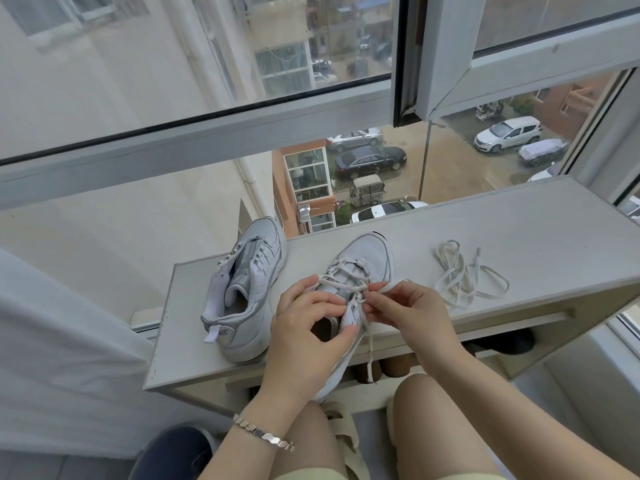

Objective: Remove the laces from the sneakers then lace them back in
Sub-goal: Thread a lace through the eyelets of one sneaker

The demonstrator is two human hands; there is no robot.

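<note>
Two white sneakers stand on a grey shelf top (519,230). The left sneaker (247,289) has no lace in it. A loose white lace (464,275) lies coiled to the right. The right sneaker (363,261) is partly laced near the toe. My left hand (308,323) grips this sneaker's collar and tongue, thumb at the opening. My right hand (408,310) pinches its lace (346,275) near the upper eyelets. One lace end (370,355) hangs down over the shelf's front edge.
The shelf stands right against a large window (242,109), with a street and parked cars far below. An open window sash (519,64) hangs above right. A white curtain (62,358) is at the left. My knees sit under the shelf's front edge.
</note>
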